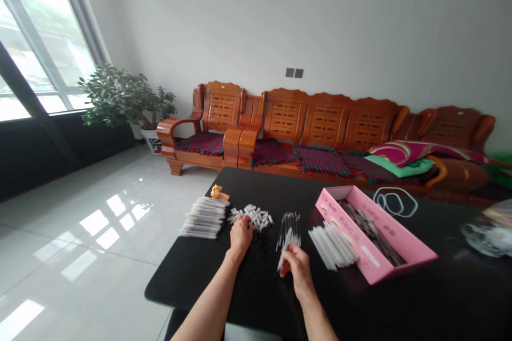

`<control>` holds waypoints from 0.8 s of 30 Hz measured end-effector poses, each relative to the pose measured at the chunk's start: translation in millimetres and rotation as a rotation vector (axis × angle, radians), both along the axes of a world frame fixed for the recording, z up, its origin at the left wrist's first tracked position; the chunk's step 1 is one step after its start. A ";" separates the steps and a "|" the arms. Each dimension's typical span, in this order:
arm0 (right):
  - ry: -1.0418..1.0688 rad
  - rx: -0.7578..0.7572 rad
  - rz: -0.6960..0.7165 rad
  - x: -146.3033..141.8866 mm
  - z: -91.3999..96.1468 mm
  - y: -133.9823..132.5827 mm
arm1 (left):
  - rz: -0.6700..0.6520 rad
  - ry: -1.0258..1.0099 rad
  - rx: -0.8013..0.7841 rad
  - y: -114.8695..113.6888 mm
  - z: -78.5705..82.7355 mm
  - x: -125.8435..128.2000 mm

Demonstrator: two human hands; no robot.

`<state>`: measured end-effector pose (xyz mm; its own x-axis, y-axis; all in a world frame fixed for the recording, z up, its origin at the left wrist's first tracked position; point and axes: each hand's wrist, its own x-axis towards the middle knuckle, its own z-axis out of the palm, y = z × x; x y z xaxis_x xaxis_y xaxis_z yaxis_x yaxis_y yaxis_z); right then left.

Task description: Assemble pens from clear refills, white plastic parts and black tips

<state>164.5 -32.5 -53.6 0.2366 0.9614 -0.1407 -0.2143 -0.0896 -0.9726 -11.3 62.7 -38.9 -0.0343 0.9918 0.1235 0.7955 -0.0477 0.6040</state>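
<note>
My right hand (296, 269) is closed round a slim whitish pen barrel (286, 245), held tilted with its upper end over a bunch of dark pen refills (295, 224). My left hand (241, 235) reaches to the near edge of a pile of short white pen caps (260, 217). Its fingers are bent together and the tips are hidden, so what they pinch does not show. Small black plugs (265, 248) lie scattered between my hands. At the left is a stack of finished-looking white pens (205, 217). More pale barrels (333, 245) lie in a heap right of my right hand.
A pink box (394, 253) with dark refills stands on the black table (256, 298). Behind it lie pale loops (396, 201); clear plastic bags (486, 234) are far right. A small figurine (216, 192) sits at the back left. Wooden seats (284, 117) line the wall.
</note>
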 end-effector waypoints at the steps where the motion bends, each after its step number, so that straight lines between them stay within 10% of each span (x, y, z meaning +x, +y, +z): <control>1: 0.012 0.005 -0.001 0.2 0.4 -0.1 | 0.001 -0.015 0.009 -1.0 -0.7 -0.5; 6: 0.063 -0.013 0.000 1.6 5.3 -0.8 | 0.035 -0.235 0.063 -5.3 -2.0 -3.1; 13: -0.193 0.010 0.126 -16.6 31.7 -9.3 | 0.015 -1.370 -0.250 -12.6 16.8 -7.3; 24: -0.625 0.256 0.122 -36.9 59.2 -11.3 | 0.005 -1.574 -0.295 -22.1 30.0 -8.8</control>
